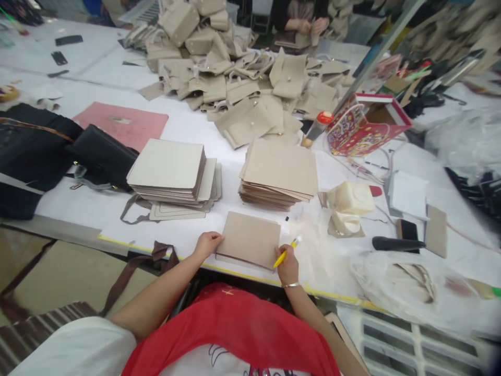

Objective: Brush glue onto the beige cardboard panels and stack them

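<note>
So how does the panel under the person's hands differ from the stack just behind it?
The panel is thin, while the stack is a thick pile of similar sheets. The panel lies at the near edge of the table, and the stack sits farther in. The left hand rests on the panel and the right hand holds a yellow pen beside it, while no hand touches the stack. Both are flat, beige and rectangular.

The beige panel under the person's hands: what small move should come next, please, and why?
Probably the right hand should touch the yellow pen to the near corner of the beige panel and mark it, because the pen's lower end sits at that corner and the left hand presses the panel's opposite edge, holding it steady.
</note>
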{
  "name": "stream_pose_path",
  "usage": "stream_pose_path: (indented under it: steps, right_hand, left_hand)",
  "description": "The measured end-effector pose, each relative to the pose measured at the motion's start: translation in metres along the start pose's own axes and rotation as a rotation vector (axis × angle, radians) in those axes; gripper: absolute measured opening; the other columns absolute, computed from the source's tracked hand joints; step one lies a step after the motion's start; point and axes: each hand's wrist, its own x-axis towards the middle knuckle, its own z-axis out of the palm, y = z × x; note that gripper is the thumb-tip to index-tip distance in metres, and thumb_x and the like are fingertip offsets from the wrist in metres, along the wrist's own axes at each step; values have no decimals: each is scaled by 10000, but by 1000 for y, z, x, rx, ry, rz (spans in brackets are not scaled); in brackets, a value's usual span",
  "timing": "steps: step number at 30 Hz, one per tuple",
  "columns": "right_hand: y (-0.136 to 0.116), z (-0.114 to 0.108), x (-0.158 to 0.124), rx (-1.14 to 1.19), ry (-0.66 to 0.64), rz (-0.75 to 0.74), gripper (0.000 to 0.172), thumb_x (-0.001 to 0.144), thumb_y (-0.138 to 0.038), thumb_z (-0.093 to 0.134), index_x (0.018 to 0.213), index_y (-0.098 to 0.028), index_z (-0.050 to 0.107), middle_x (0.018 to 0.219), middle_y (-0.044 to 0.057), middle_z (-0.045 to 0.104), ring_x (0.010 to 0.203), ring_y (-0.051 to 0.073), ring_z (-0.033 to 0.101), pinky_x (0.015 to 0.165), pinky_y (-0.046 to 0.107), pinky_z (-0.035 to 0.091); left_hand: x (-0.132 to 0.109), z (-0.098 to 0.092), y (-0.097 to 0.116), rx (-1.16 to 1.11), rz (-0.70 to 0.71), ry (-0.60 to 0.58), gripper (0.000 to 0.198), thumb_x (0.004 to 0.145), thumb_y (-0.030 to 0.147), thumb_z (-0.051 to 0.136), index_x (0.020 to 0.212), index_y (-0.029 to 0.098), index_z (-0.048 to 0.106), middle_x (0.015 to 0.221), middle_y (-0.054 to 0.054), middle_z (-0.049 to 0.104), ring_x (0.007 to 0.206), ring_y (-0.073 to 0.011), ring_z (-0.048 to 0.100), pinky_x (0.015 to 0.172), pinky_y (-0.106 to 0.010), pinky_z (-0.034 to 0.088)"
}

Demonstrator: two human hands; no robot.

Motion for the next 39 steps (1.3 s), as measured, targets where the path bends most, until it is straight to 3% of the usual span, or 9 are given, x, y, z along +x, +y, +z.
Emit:
stream_pose_path:
  steps: [6,17,39]
  right_hand:
    - [7,17,14,-78,-94,22,287,852,-441,335,895,-195,475,750,46,590,630,188,563,580,286,396]
    - [15,30,21,-168,-117,64,301,836,-422,350,907,-172,503,740,36,598,605,150,539,554,239,338]
    - [9,25,29,-389,-243,7,161,873,-241,385,972,-166,486,758,32,584,636,131,521,551,224,296]
  left_hand:
    - [22,5,-12,90,-81,-77,287,716,415,532,645,175,672,596,-20,642,623,-163,588,548,-229,384]
    - [35,3,-11,163,-184,-193,307,722,454,553,687,175,676,558,-11,635,573,-141,601,576,-213,417]
    - [41,4,-2,205,-280,-249,268,692,438,590,680,177,652,560,3,632,581,-132,618,571,-199,431]
